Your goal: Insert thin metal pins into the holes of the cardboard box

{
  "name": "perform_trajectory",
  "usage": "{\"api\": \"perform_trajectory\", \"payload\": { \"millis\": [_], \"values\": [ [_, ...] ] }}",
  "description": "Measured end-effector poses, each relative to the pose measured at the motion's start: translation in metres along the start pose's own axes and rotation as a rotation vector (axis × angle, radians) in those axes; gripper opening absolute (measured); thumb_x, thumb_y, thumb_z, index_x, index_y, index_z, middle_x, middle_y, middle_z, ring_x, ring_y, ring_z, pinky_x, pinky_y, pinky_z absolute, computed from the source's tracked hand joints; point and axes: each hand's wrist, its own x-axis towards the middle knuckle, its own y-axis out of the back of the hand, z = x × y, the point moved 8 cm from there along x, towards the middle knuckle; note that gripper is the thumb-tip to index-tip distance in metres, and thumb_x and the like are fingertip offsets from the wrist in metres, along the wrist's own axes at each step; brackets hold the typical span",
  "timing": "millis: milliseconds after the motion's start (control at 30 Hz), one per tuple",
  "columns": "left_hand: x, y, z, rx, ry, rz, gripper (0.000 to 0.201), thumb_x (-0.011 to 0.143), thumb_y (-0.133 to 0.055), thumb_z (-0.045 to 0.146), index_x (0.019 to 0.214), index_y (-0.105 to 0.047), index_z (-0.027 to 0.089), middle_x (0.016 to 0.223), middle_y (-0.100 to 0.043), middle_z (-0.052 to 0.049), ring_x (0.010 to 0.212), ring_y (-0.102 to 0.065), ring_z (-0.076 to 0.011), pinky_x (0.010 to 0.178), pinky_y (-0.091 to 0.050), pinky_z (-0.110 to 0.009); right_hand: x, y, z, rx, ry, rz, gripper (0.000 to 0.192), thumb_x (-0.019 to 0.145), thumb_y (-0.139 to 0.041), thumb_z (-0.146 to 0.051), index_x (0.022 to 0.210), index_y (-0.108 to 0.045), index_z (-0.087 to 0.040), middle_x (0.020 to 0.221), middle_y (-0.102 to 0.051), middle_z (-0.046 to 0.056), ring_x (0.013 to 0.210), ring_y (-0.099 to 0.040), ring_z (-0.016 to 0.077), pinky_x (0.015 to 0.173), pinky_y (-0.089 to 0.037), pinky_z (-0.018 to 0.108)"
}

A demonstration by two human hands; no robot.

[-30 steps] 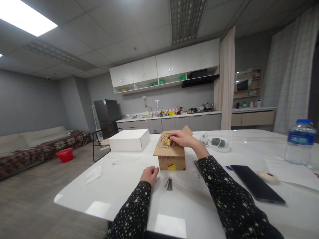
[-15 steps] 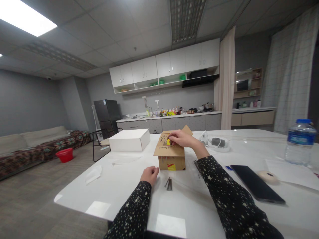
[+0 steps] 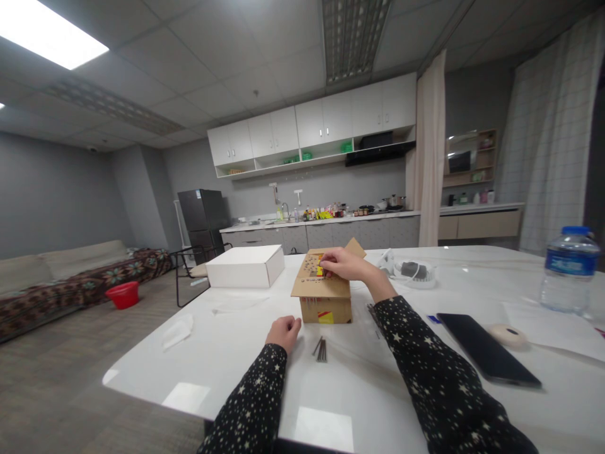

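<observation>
A cardboard box (image 3: 326, 310) with small dark dots or holes across its top stands on the white table. My right hand (image 3: 346, 263) is over the top of this box, its fingers pinched together; whatever lies between them is too small or hidden to make out. A yellow and red patch shows beside the fingertips. My left hand (image 3: 283, 334) rests curled closed on the table at the near left of the box, and nothing shows in it. Several long nails or screws (image 3: 321, 350) lie in a small bunch just right of that hand.
A white box (image 3: 244, 267) sits left of the cardboard one. To the right are a black phone (image 3: 486, 349), a beige rounded object (image 3: 508, 336), a water bottle (image 3: 570, 271) and a white tray with a cable (image 3: 416, 275). A crumpled tissue (image 3: 178, 332) lies at the left.
My right hand has shifted very slightly at the box top. My left hand and the bunch of nails or screws stay where they were.
</observation>
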Motion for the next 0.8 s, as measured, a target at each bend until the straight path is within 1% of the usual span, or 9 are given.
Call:
{"api": "perform_trajectory", "payload": {
  "millis": [167, 500, 800],
  "values": [
    [-0.0003, 0.0001, 0.0001, -0.004, -0.007, 0.001, 0.042, 0.080, -0.039, 0.050, 0.050, -0.031, 0.021, 0.049, -0.036, 0.004, 0.054, -0.035, -0.0120, 0.056, -0.020, -0.028, 0.0005, 0.0011, -0.0008, -0.073, 0.020, 0.016, 0.018, 0.089, -0.054, -0.028, 0.083, -0.065, -0.015, 0.082, -0.072, 0.006, 0.072, -0.063, 0.0158, 0.065, -0.046, 0.024],
    [0.0007, -0.0018, -0.0022, 0.012, -0.013, -0.009, 0.043, 0.081, -0.037, 0.051, 0.051, -0.031, 0.021, 0.050, -0.036, 0.004, 0.055, -0.035, -0.0119, 0.056, -0.021, -0.027, -0.0010, 0.0026, -0.0031, -0.170, 0.008, 0.037, 0.020, 0.087, -0.054, -0.029, 0.082, -0.067, -0.015, 0.085, -0.072, 0.007, 0.073, -0.062, 0.0166, 0.066, -0.043, 0.026],
    [-0.0002, -0.0003, -0.0014, -0.009, -0.013, -0.006, 0.042, 0.080, -0.040, 0.050, 0.050, -0.031, 0.021, 0.049, -0.037, 0.004, 0.055, -0.035, -0.0118, 0.056, -0.022, -0.027, -0.0012, -0.0002, 0.0014, -0.239, -0.049, -0.004, 0.022, 0.087, -0.057, -0.033, 0.084, -0.070, -0.016, 0.091, -0.073, 0.008, 0.080, -0.063, 0.0186, 0.067, -0.043, 0.026]
  ]
}}
